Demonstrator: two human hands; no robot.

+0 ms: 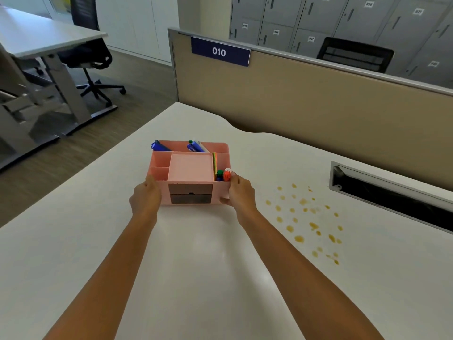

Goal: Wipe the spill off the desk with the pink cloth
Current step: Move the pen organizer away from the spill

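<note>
Far left we see a neighbouring desk with a black office chair behind it, both well apart from our white desk. Left hand is wrapped on the left side wall of a pink desk organizer, fingers curled onto it, thumb up at the rim. The organizer sits on the desk between both hands; whether its base is touching or just lifted, we cannot tell. Back compartments hold blue pens, the middle tray is bare pink, two dark drawers face us, both closed. Right compartment holds coloured sticky notes on edge and small markers with green, red and white caps. Right hand grips the organizer's right side wall, thumb on the top edge by the markers, fingers clamped on the lower corner. So both hands are closed on the organizer. Right of that hand, near but not touching it, is the spill: scattered amber droplets on the desk, spread toward the near right. Beyond the spill is a grey cable slot with its lid open. Behind the desk stands a beige partition with a blue "010" sign, then grey numbered lockers. Pink cloth is not in our view.
</note>
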